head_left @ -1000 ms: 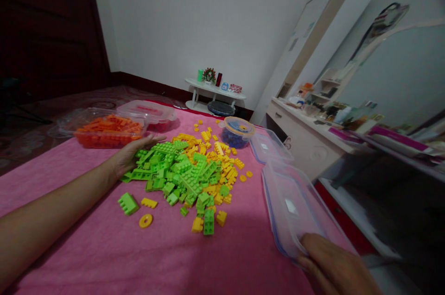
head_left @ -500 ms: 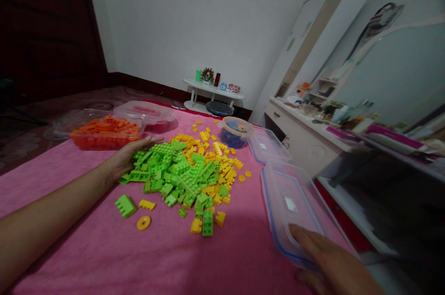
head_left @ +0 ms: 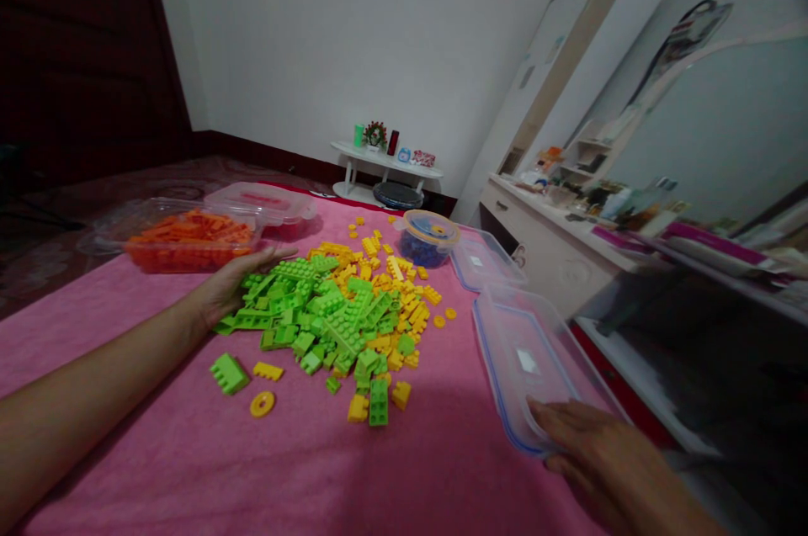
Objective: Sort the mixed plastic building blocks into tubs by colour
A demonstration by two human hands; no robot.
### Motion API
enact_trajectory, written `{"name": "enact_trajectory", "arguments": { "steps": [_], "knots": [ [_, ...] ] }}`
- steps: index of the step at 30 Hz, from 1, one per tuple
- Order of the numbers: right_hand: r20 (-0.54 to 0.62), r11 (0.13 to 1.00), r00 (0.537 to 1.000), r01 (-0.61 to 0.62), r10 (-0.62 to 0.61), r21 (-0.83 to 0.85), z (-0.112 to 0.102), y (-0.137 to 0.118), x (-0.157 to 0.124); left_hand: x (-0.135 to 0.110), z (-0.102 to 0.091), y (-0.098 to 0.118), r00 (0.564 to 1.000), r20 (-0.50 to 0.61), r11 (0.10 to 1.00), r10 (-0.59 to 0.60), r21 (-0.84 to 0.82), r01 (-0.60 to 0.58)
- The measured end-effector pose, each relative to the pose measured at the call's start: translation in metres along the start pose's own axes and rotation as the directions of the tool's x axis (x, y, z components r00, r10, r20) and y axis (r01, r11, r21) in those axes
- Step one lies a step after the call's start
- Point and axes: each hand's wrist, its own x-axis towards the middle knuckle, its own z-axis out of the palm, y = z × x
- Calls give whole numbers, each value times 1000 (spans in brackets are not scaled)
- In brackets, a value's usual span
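My left hand (head_left: 231, 288) rests at the left edge of a heap of green toy building bricks (head_left: 316, 309). Its fingers stretch out along the far side of the heap, partly hidden by bricks. Yellow toy bricks (head_left: 413, 313) spread behind and to the right of the green ones. At the right side of the pink cloth (head_left: 442, 452), my right hand (head_left: 593, 443) grips the near end of a clear plastic container (head_left: 527, 359) with a blue-edged lid. Fingers lie over its top and the thumb sits at the near edge.
Orange bricks fill a clear box (head_left: 189, 262) at the left, with a red-filled box (head_left: 278, 208) behind it. A round tub of blue pieces (head_left: 429, 241) and another clear container (head_left: 486, 258) stand at the back right. A yellow ring (head_left: 262, 404) lies in front.
My right hand has moved a little away from me, and the near end of the clear container has shifted slightly the same way. The left hand and the bricks stay put.
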Motion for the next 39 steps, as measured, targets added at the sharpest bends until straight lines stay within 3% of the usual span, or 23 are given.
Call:
{"name": "enact_trajectory", "arguments": {
  "steps": [4,8,11,15,18,21,23,26,29,32,35,39],
  "knots": [
    [19,996,997,74,-75,53,1,2,2,4,-5,-3,1000,17,1000,12,16,-12],
    [167,997,986,-39,28,65,-5,6,-3,6,-7,-4,999,41,1000,6,9,-7],
    [296,986,947,-152,128,61,-20,10,4,5,-5,-2,999,27,1000,-24,-18,25],
    [314,967,929,-237,198,89,-46,7,57,8,-4,-2,999,31,995,-37,-93,39],
    [238,974,968,-129,83,187,-49,-7,125,12,-6,-4,998,56,990,-25,-140,33],
    [120,958,992,14,-50,287,-20,-22,202,14,-6,-5,998,69,986,8,-169,3],
    [59,944,993,75,-99,322,15,-28,253,15,-6,-6,997,61,985,38,-169,-28],
    [-49,927,996,86,-73,364,75,-30,326,16,-9,-8,994,49,983,102,-159,-93],
    [-33,921,992,-100,122,377,125,-29,387,20,-13,-10,986,68,979,152,-151,-140],
    [-5,893,957,-270,291,361,155,-24,432,24,-15,-12,980,93,977,177,-135,-164],
    [45,828,883,-455,468,327,174,-18,458,24,-14,-12,977,107,976,184,-135,-169],
    [117,706,748,-657,653,263,197,-8,473,25,-12,-11,984,81,980,158,-133,-147]
  ]
}}
